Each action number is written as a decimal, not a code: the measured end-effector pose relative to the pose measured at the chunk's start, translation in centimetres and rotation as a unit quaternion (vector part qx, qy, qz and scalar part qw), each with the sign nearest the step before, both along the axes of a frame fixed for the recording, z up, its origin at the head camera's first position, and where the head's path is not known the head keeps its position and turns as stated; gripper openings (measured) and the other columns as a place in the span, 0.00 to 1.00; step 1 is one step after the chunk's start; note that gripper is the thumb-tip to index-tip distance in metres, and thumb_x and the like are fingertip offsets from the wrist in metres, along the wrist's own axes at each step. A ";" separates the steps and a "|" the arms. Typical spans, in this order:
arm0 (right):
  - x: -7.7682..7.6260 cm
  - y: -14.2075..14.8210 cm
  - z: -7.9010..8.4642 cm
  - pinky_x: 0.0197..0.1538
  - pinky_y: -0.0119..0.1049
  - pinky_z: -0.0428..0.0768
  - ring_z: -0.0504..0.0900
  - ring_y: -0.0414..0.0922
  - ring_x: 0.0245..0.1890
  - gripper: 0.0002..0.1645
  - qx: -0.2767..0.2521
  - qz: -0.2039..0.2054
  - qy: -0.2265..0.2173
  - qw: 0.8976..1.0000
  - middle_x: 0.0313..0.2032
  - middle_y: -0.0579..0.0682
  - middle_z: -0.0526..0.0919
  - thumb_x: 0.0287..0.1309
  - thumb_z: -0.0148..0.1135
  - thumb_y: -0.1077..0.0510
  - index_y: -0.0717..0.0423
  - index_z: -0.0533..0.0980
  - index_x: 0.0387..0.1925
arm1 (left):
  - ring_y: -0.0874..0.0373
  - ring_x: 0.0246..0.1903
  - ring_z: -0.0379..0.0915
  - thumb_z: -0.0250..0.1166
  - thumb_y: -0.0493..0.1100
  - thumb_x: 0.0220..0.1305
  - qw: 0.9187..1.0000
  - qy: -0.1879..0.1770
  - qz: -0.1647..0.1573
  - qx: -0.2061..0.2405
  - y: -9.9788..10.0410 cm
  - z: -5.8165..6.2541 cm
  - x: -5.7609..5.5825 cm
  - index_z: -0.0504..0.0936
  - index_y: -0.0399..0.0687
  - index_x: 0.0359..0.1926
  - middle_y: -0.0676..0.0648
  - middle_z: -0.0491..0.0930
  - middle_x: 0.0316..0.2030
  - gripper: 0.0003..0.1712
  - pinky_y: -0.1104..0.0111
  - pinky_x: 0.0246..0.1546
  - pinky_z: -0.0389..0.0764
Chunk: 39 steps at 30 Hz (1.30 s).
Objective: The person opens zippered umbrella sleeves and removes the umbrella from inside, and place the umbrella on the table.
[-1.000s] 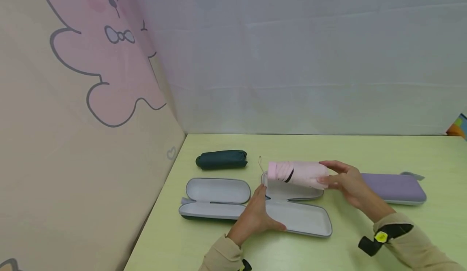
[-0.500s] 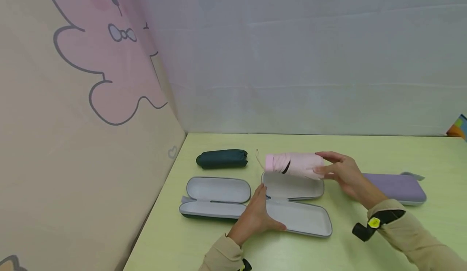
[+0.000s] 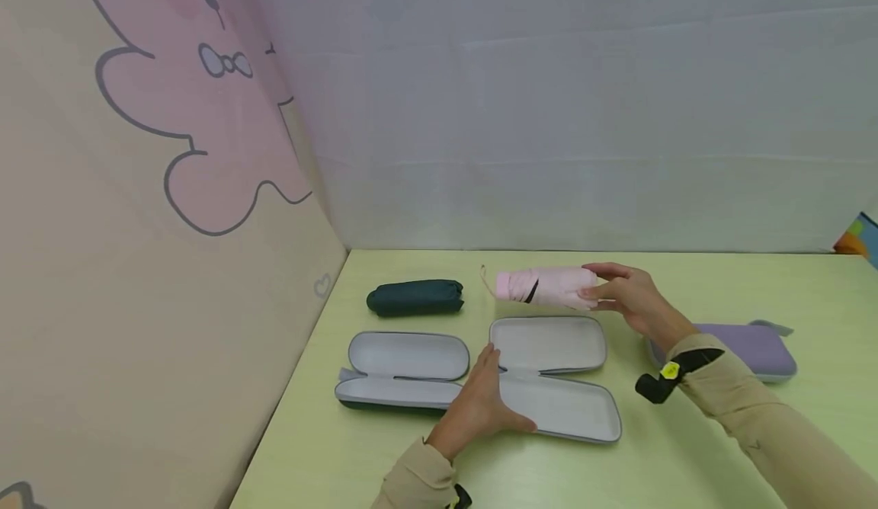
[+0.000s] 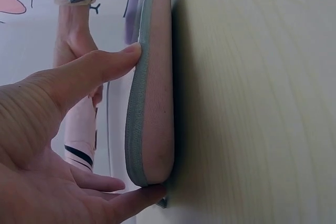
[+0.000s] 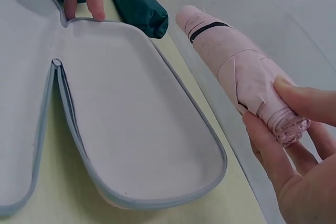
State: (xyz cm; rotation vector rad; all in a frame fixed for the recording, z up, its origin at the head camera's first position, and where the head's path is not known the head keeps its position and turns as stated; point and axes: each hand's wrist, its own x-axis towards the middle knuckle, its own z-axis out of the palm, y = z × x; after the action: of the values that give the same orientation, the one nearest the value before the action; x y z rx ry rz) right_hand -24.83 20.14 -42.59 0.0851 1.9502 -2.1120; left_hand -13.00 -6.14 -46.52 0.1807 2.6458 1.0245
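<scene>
- The right hand (image 3: 634, 297) grips one end of a rolled pink umbrella (image 3: 549, 288), thumb and fingers bent around it, toward the far edge of the table (image 3: 336, 463).
- The left hand (image 3: 482, 402), fingers spread, presses on the left end of an open pink case (image 3: 572, 410).
- Left of that hand, a dark-shelled case (image 3: 408, 355) lies open near the table's left edge; a green umbrella (image 3: 414, 298) rests behind it, toward the far left corner.
- To the right sits a closed purple case (image 3: 757, 347).
- Work appears midway: two cases opened, neither umbrella in them; the pink one has yet to be released.
- The right sleeve (image 3: 737, 395) hides part of the purple case; whether the pink umbrella touches the table cannot be told.
</scene>
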 end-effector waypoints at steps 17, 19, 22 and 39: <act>-2.9 0.2 -3.3 0.36 0.35 0.81 0.80 0.40 0.28 0.21 -0.006 -0.019 -0.048 0.999 0.36 0.47 0.76 0.49 0.68 0.70 0.52 0.79 0.45 | 0.48 0.70 0.44 0.83 0.53 0.32 1.000 -0.008 -0.005 -0.002 0.3 0.1 0.0 0.51 0.36 0.71 0.42 0.45 0.73 0.70 0.53 0.63 0.59; -3.0 0.0 -3.6 0.36 0.34 0.81 0.81 0.39 0.29 0.26 0.001 -0.013 -0.052 0.999 0.38 0.48 0.76 0.50 0.68 0.70 0.57 0.76 0.53 | 0.48 0.70 0.45 0.82 0.53 0.32 1.000 -0.007 -0.008 -0.004 0.2 0.2 0.1 0.51 0.36 0.71 0.42 0.45 0.73 0.70 0.54 0.63 0.59; -3.1 -0.2 -3.8 0.37 0.33 0.81 0.80 0.39 0.29 0.36 0.011 -0.008 -0.062 0.998 0.45 0.54 0.72 0.52 0.66 0.69 0.65 0.65 0.64 | 0.49 0.70 0.45 0.82 0.54 0.32 1.000 -0.005 -0.010 -0.003 0.1 0.4 0.0 0.51 0.36 0.72 0.42 0.45 0.73 0.70 0.55 0.63 0.59; -2.1 -2.2 -2.6 0.38 0.38 0.81 0.79 0.46 0.35 0.28 0.244 -0.040 0.025 0.969 0.56 0.67 0.71 0.56 0.63 0.64 0.68 0.71 0.59 | 0.46 0.69 0.47 0.78 0.58 0.40 1.000 -0.018 -0.020 0.012 -0.6 1.1 -0.3 0.50 0.37 0.72 0.41 0.45 0.72 0.66 0.51 0.61 0.62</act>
State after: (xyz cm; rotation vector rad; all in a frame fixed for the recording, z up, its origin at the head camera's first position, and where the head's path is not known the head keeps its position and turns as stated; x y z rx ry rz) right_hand -26.93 17.97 -45.18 0.2091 2.4926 -1.6413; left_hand -13.33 -6.70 -45.43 0.2185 2.5881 1.0370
